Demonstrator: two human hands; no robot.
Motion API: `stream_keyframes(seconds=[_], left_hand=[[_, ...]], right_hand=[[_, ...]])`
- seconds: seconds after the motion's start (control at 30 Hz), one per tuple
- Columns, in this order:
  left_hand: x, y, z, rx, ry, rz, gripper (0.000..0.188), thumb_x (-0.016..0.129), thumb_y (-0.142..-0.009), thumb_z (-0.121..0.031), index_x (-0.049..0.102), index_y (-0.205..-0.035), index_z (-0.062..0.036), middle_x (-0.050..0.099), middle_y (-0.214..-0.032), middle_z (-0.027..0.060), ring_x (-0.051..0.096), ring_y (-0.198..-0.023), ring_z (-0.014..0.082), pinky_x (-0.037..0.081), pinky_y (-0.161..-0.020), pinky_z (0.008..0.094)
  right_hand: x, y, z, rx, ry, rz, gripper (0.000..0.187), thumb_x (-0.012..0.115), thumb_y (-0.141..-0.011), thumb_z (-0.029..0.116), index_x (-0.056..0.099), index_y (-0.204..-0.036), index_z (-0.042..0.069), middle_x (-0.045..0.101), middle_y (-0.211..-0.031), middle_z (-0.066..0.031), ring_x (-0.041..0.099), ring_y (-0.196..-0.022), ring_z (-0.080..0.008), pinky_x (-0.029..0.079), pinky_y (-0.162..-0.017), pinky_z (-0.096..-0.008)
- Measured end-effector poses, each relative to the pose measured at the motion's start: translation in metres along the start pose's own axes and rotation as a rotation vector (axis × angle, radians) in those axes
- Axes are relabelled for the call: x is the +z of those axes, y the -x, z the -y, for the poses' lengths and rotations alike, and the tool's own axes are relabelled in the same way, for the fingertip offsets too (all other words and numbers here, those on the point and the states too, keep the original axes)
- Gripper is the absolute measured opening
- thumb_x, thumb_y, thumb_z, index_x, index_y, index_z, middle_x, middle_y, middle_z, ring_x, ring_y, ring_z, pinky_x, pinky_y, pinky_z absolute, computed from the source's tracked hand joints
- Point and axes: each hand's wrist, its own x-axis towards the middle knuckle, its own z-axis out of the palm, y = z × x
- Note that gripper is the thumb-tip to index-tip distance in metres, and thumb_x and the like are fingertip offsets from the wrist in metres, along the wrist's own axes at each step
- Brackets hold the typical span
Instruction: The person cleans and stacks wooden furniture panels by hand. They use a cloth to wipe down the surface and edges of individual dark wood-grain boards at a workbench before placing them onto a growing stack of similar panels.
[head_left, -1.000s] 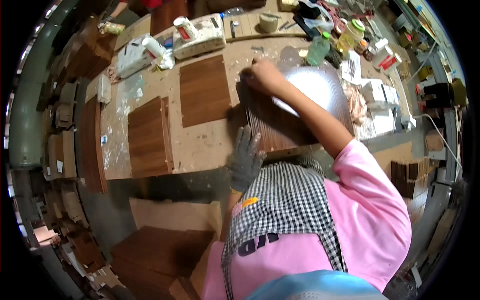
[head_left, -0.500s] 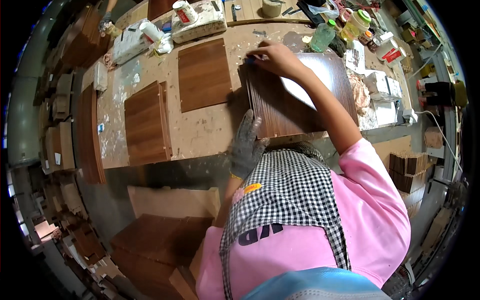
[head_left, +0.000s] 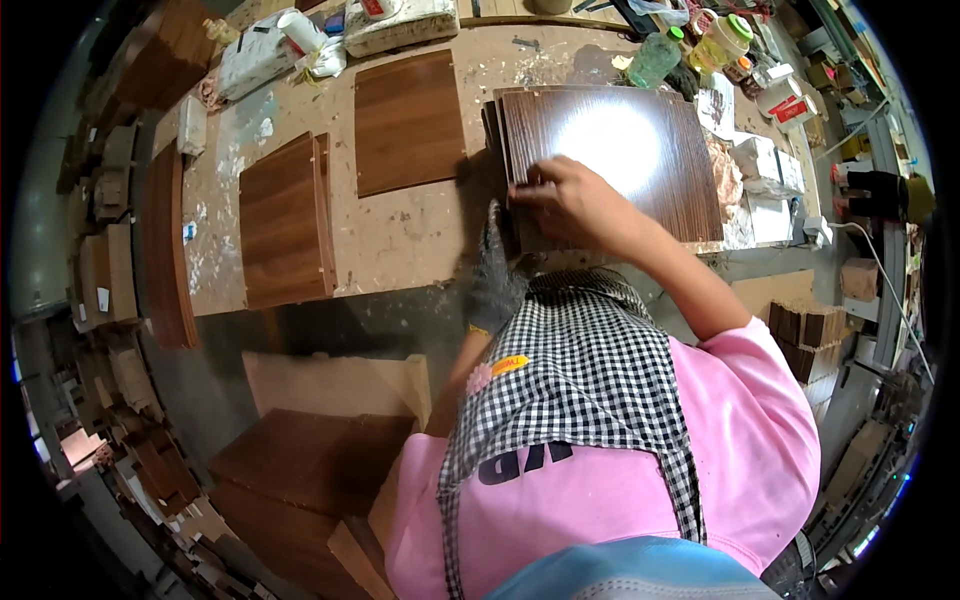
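Dark brown wood-grain panels [head_left: 680, 175] lie stacked at the table's near edge in front of me, the top one glossy with glare. My right hand [head_left: 570, 205], bare, is at the left edge of the top panel with its fingers pinched together. Whatever those fingers hold is hidden. My left hand [head_left: 495, 275], in a grey glove, is beside the stack's near left corner. Its fingers stretch out along the stack's left side, and part of the hand is in shadow.
Left of the stack lie a single brown panel [head_left: 410, 125], a small pile of panels [head_left: 285, 225] and upright-edged boards [head_left: 168, 245]. A green-capped bottle [head_left: 655, 60], a yellowish jar [head_left: 722, 45] and white cups [head_left: 795, 110] stand at the far right. Brown boards [head_left: 310, 455] sit below the table.
My right hand has slid toward me along the panel's left edge, from the far corner to near the close corner. My left hand has shifted slightly, fingers straighter. The view has tilted a little.
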Motion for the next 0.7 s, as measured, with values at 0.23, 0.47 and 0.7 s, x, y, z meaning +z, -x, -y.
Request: stream_keyframes(seconds=[0.23, 0.47, 0.7], left_hand=[[0.004, 0.008, 0.027, -0.007, 0.078, 0.003, 0.086, 0.075, -0.090, -0.024, 0.025, -0.156, -0.0003, 0.031, -0.159, 0.0189, 0.038, -0.143, 0.0330, 0.038, -0.115, 0.0410], [-0.033, 0.010, -0.007, -0.194, 0.317, 0.041, 0.079, 0.071, -0.092, -0.012, 0.026, -0.156, -0.0021, 0.034, -0.158, 0.0178, 0.039, -0.142, 0.0287, 0.042, -0.112, 0.0381], [-0.082, 0.041, 0.046, -0.270, 0.125, -0.243, 0.063, 0.063, -0.099, -0.012, 0.033, -0.153, 0.0000, 0.039, -0.156, 0.0157, 0.043, -0.139, 0.0269, 0.039, -0.113, 0.0379]], right_hand=[[-0.005, 0.006, 0.008, -0.097, -0.246, -0.020, 0.038, 0.074, -0.082, 0.007, 0.072, -0.119, 0.012, 0.065, -0.113, -0.0118, 0.065, -0.097, -0.0279, 0.056, -0.087, -0.0390], [0.012, -0.101, -0.105, -0.023, 0.130, -0.444, 0.030, 0.069, -0.083, 0.010, 0.074, -0.113, 0.012, 0.064, -0.098, -0.0146, 0.064, -0.091, -0.0351, 0.054, -0.081, -0.0434], [0.012, -0.055, -0.046, -0.014, 0.078, -0.226, 0.036, 0.070, -0.078, 0.012, 0.074, -0.114, 0.012, 0.063, -0.103, -0.0150, 0.061, -0.102, -0.0342, 0.052, -0.090, -0.0439]])
